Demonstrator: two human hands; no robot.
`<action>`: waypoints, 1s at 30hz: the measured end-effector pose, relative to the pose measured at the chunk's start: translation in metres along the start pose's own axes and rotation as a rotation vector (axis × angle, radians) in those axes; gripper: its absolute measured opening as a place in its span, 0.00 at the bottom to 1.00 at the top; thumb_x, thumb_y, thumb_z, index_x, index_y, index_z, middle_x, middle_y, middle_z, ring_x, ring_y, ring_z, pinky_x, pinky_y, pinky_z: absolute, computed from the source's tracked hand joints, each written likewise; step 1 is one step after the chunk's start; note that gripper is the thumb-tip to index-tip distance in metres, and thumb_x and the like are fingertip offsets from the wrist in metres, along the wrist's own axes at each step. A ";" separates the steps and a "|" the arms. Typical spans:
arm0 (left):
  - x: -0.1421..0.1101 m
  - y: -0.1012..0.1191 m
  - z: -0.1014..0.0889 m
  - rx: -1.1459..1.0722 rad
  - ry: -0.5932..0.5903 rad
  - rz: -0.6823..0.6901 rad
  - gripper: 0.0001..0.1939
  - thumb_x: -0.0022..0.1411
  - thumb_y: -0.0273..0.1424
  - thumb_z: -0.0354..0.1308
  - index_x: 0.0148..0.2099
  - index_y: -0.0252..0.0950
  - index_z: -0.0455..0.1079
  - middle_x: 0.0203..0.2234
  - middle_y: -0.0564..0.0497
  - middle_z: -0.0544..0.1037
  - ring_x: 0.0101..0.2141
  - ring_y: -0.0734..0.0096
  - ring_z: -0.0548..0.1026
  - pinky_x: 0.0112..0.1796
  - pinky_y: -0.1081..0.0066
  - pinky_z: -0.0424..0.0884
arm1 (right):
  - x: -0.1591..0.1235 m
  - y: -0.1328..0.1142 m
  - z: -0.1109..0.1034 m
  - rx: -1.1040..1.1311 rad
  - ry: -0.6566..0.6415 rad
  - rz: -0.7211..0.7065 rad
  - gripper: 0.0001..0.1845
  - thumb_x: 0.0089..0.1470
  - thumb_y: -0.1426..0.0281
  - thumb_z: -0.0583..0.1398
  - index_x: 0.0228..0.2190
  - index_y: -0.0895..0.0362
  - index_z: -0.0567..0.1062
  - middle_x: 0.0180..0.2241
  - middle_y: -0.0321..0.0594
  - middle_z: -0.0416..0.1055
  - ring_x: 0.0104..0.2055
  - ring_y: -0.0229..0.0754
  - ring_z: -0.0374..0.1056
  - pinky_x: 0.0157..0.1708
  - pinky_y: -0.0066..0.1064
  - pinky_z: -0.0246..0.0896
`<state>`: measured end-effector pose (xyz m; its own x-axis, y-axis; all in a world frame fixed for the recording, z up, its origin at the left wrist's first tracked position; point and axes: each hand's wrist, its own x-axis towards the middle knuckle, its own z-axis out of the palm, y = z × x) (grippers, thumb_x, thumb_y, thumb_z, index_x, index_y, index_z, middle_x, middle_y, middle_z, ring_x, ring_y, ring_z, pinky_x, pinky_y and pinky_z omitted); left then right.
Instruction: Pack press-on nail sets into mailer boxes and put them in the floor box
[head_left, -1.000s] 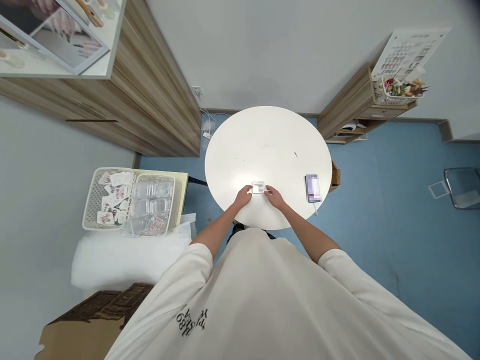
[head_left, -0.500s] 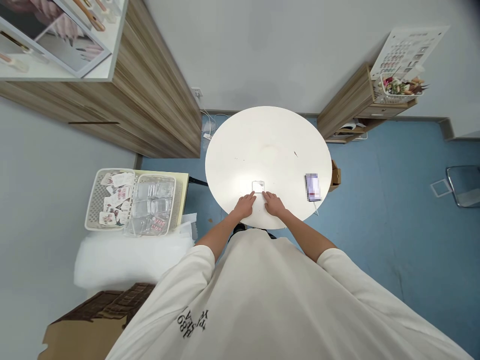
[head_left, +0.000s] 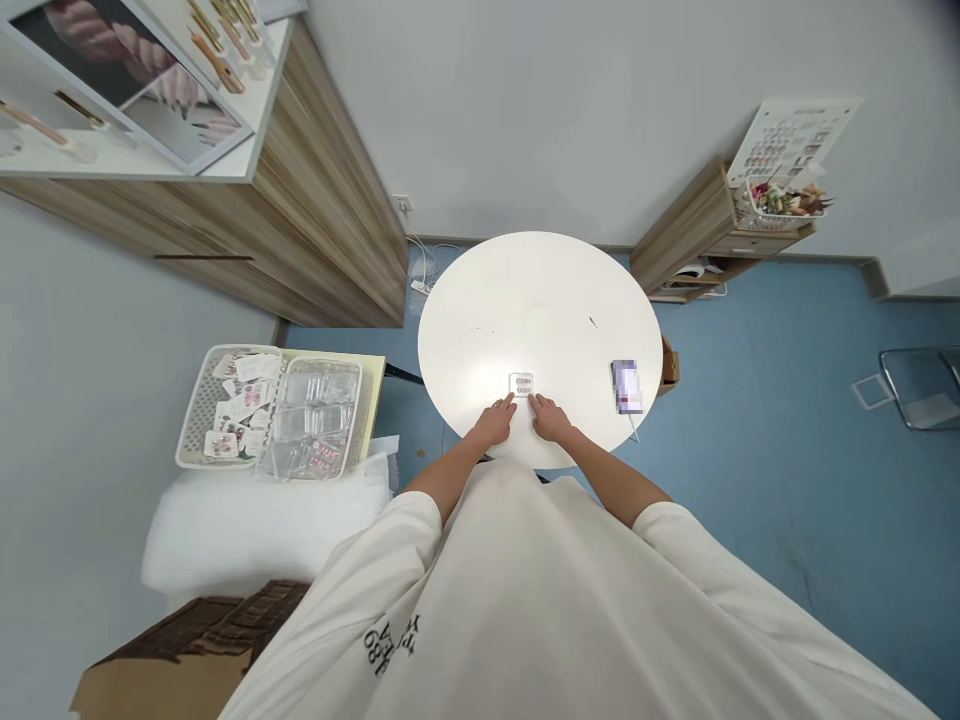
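A round white table (head_left: 540, 300) fills the middle of the view, and the person stands at its near edge in a white T-shirt. To the left, off the table, a white basket (head_left: 196, 420) holds small printed cards and clear plastic trays. A phone (head_left: 626, 386) lies near the table's right edge, well apart from both hands.

A small clear case (head_left: 521, 384) lies flat on the table near the near edge, just beyond the fingertips of both hands and centred between them. It looks nearly square, so no long axis stands out. The left hand (head_left: 496, 422) rests palm down with fingers extended, its fingertips at or just short of the case's near left corner. The right hand (head_left: 553, 420) lies the same way at the near right corner. Neither hand grips anything; both are flat and open. They seem equally near the case.

Whether the fingertips actually touch the case is too small to tell. The case shows rows of tiny pinkish pieces inside, too small to identify. The phone's screen is blurred.
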<state>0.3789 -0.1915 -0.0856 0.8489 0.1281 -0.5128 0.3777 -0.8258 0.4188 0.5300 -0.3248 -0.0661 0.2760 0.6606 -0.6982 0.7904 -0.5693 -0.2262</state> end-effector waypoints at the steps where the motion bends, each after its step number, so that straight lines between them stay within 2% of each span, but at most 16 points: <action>1: 0.000 0.000 -0.001 -0.001 -0.002 0.001 0.35 0.63 0.21 0.49 0.71 0.38 0.51 0.75 0.44 0.42 0.69 0.50 0.55 0.57 0.56 0.68 | 0.000 -0.002 -0.001 -0.003 -0.006 0.005 0.41 0.64 0.69 0.51 0.73 0.57 0.41 0.74 0.48 0.40 0.72 0.55 0.43 0.63 0.42 0.53; 9: -0.007 -0.016 -0.005 0.054 0.037 0.002 0.29 0.64 0.22 0.50 0.66 0.38 0.57 0.74 0.42 0.43 0.65 0.51 0.63 0.57 0.54 0.65 | 0.006 -0.023 -0.007 -0.064 -0.007 0.049 0.41 0.65 0.68 0.50 0.73 0.54 0.40 0.73 0.51 0.42 0.70 0.56 0.48 0.62 0.44 0.53; 17: -0.023 -0.058 -0.012 0.077 0.086 -0.066 0.29 0.65 0.23 0.49 0.67 0.37 0.58 0.74 0.43 0.43 0.65 0.48 0.61 0.59 0.52 0.62 | 0.032 -0.061 -0.012 -0.070 -0.032 0.013 0.42 0.65 0.67 0.51 0.73 0.53 0.38 0.75 0.51 0.33 0.74 0.55 0.39 0.66 0.45 0.44; 23: -0.032 -0.084 -0.026 0.017 0.064 -0.059 0.29 0.65 0.24 0.48 0.68 0.38 0.56 0.75 0.44 0.43 0.64 0.49 0.63 0.56 0.53 0.66 | 0.045 -0.089 -0.013 -0.023 -0.006 0.027 0.43 0.64 0.69 0.54 0.73 0.53 0.40 0.74 0.53 0.34 0.75 0.56 0.37 0.67 0.46 0.42; 26: -0.033 -0.088 -0.030 -0.014 0.029 -0.044 0.31 0.65 0.25 0.49 0.69 0.40 0.54 0.75 0.44 0.42 0.63 0.48 0.65 0.54 0.53 0.69 | 0.045 -0.092 -0.014 0.006 -0.015 0.043 0.44 0.64 0.69 0.54 0.73 0.52 0.38 0.74 0.53 0.33 0.75 0.57 0.36 0.66 0.47 0.45; 30: -0.036 -0.091 -0.031 -0.036 0.019 -0.037 0.33 0.66 0.27 0.49 0.71 0.41 0.49 0.75 0.44 0.34 0.57 0.49 0.72 0.50 0.55 0.72 | 0.040 -0.086 -0.014 0.072 -0.022 0.031 0.45 0.65 0.67 0.54 0.73 0.49 0.34 0.75 0.50 0.33 0.75 0.56 0.36 0.66 0.46 0.48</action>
<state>0.3251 -0.1040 -0.0823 0.8407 0.1689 -0.5146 0.4219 -0.7999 0.4267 0.4802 -0.2428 -0.0652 0.2865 0.6317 -0.7204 0.7401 -0.6234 -0.2523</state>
